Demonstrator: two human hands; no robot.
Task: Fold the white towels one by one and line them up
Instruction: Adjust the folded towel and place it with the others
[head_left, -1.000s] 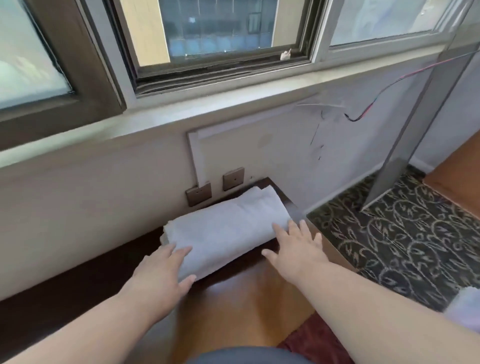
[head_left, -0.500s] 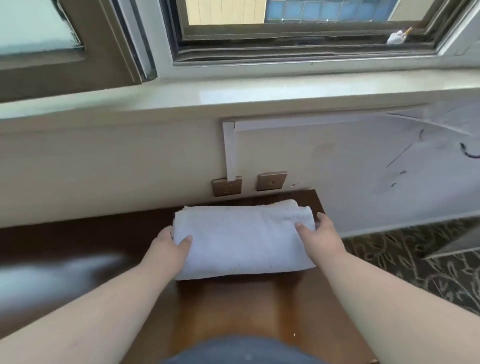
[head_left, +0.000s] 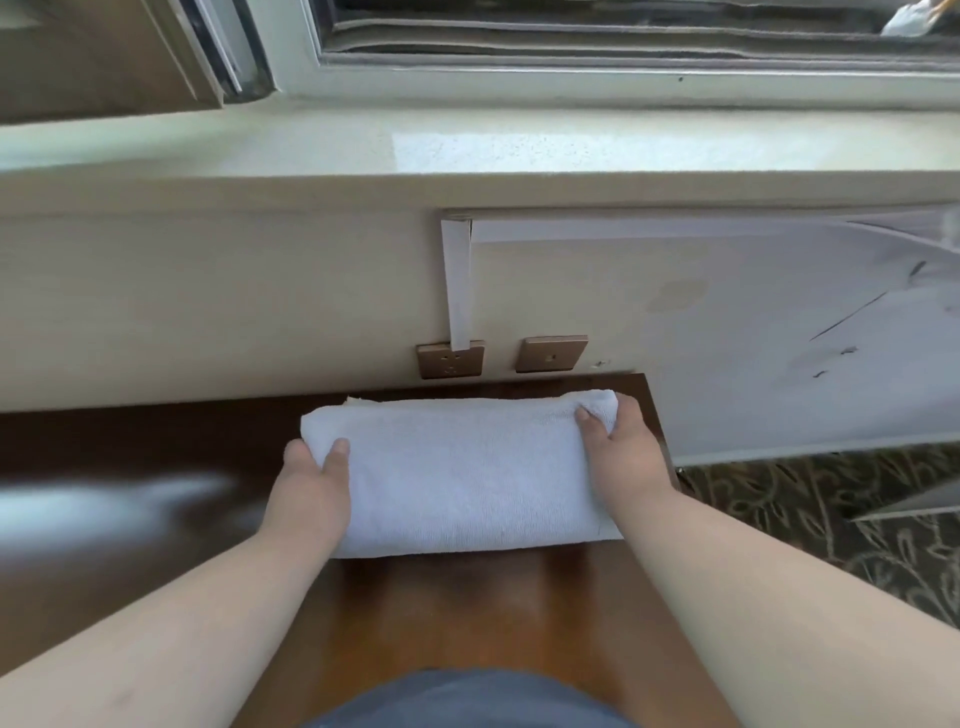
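Folded white towel (head_left: 467, 473) gripped at both short ends on dark wooden tabletop (head_left: 467, 613).

One towel only: white terry cloth, soft looped texture, folded into a thick rounded-edge rectangle, long axis running left to right, parallel to the wall behind it. Positioned at the far right end of the tabletop, far edge just short of the wall. Left hand (head_left: 311, 478) grasping the towel's left end, thumb on top, fingers hidden underneath. Right hand (head_left: 628, 457) grasping the towel's right end, thumb pressed on top, remaining fingers wrapped round the end. Two bronze-coloured square metal-look wall sockets (head_left: 451, 359) directly behind the towel, side by side. One white flat strip (head_left: 458, 283) hanging down onto the left socket. Smooth pale stone windowsill (head_left: 467, 150) above the towel. Patterned carpet (head_left: 831, 519) right of the towel.
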